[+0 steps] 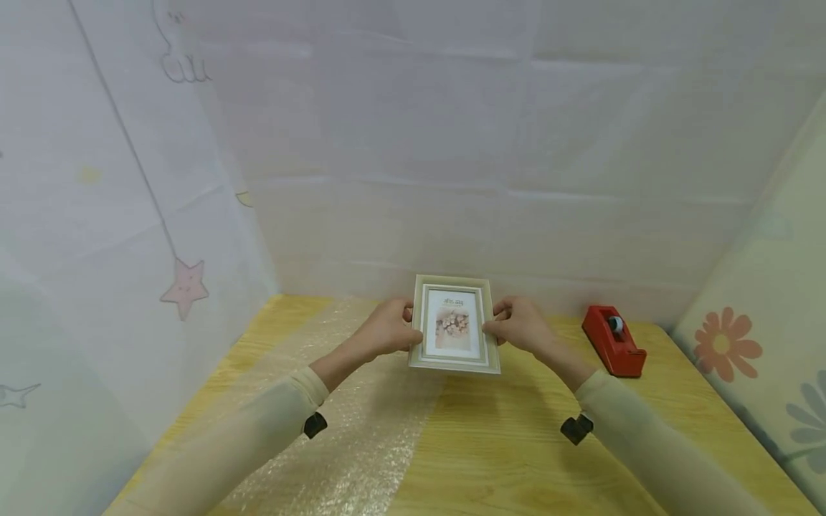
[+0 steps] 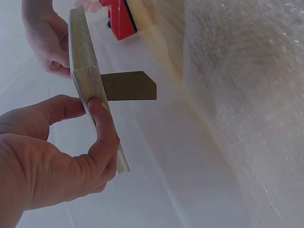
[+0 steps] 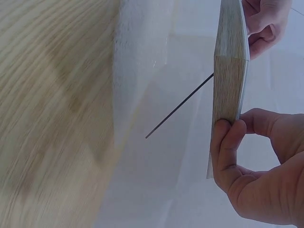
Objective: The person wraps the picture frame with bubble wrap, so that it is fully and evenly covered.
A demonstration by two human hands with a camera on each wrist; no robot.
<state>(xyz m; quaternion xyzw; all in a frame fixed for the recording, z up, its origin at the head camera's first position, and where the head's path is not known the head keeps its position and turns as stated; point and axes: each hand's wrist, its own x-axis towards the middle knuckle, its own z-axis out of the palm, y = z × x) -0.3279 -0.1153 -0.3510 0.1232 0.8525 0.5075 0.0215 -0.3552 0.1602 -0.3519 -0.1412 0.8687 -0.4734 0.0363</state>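
A picture frame (image 1: pixel 454 362) with a pale wood border and a floral print is held up above the table, face toward the head camera. My left hand (image 1: pixel 388 328) pinches its left edge, thumb on the front and fingers behind. On the opposite edge, my right hand (image 1: pixel 521 326) grips it the same way. Seen edge-on in the left wrist view, the frame (image 2: pixel 85 52) has a brown stand leg (image 2: pixel 129 86) jutting from its back. That leg (image 3: pixel 179 105) shows as a thin dark strip in the right wrist view.
A sheet of bubble wrap (image 1: pixel 348 437) lies on the left part of the wood-grain table (image 1: pixel 490 451). To the right stands a red tape dispenser (image 1: pixel 613 342) with a tape roll. White patterned sheeting (image 1: pixel 413 143) hangs behind and at both sides.
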